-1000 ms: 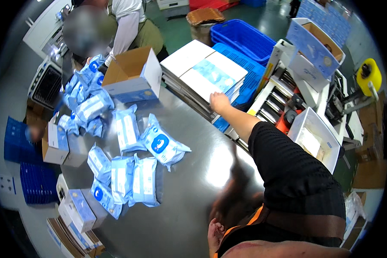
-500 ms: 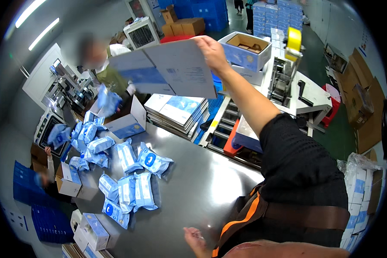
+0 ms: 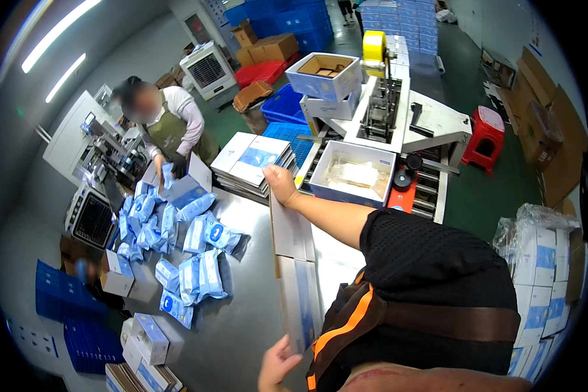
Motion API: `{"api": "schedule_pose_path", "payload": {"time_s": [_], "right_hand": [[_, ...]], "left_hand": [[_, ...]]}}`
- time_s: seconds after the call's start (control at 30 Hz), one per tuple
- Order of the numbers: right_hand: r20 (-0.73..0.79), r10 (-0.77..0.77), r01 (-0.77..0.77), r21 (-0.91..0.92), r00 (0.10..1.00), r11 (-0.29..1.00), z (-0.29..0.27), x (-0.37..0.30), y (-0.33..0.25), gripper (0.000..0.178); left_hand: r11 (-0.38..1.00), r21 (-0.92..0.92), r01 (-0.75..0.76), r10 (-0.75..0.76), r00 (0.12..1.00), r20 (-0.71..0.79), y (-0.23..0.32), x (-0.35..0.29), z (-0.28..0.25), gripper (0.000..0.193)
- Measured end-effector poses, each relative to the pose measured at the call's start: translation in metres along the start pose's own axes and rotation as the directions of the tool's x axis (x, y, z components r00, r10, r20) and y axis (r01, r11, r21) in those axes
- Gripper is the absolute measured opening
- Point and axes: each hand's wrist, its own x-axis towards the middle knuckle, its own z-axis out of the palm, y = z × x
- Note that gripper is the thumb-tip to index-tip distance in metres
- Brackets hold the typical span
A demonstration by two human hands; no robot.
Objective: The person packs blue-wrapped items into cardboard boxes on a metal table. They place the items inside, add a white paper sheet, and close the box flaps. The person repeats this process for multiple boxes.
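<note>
My right hand (image 3: 282, 185) is closed on the upper end of a folded-flat white and blue carton (image 3: 294, 238), which stands steeply tilted over the steel table, close to my body. Near the carton's lower end is my left hand (image 3: 279, 364), fingers apart; whether it touches the cardboard I cannot tell. Soft blue and white packs, apparently wipes (image 3: 209, 274), lie loose on the table to the left. Beyond the carton's upper end rises a stack of flat cartons (image 3: 251, 160).
Across the steel table (image 3: 242, 326), a co-worker in a green apron (image 3: 173, 127) handles a pack at an open carton (image 3: 188, 186). A roller conveyor with a tape machine (image 3: 382, 111) holds an open box (image 3: 353, 173). A red stool (image 3: 485, 138) stands on the floor at right.
My right hand has brought the flat carton down from above the stack toward my body, turning it nearly edge-on. My left hand is now beside its lower end. The co-worker's pack has moved into the open carton.
</note>
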Motion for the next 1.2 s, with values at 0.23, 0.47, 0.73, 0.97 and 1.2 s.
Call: {"api": "schedule_pose_path", "payload": {"time_s": [0.23,0.47,0.73,0.97,1.2], "right_hand": [[0.228,0.321,-0.319,-0.049,0.919,0.947,-0.058,-0.035,0.054,0.052],[0.502,0.321,-0.341,-0.055,0.803,0.938,-0.092,-0.053,0.030,0.063],[0.322,0.292,-0.167,-0.364,0.900,0.916,-0.072,-0.095,0.021,0.029],[0.357,0.456,-0.278,-0.450,0.816,0.849,-0.098,-0.049,0.013,0.029],[0.476,0.334,-0.306,-0.138,0.814,0.942,-0.092,-0.050,0.053,0.040]], "left_hand": [[0.827,-0.557,-0.077,0.078,0.997,-0.022,-0.034,0.046,0.062,0.086],[0.676,-0.638,-0.369,-0.020,0.856,-0.516,-0.033,0.048,0.076,0.046],[0.886,-0.461,-0.057,0.067,0.998,0.006,0.006,0.067,0.077,0.048],[0.856,-0.505,-0.110,0.076,0.993,-0.087,-0.023,0.055,0.053,0.050],[0.791,-0.516,-0.328,0.249,0.943,-0.219,-0.084,0.075,0.014,0.045]]}}
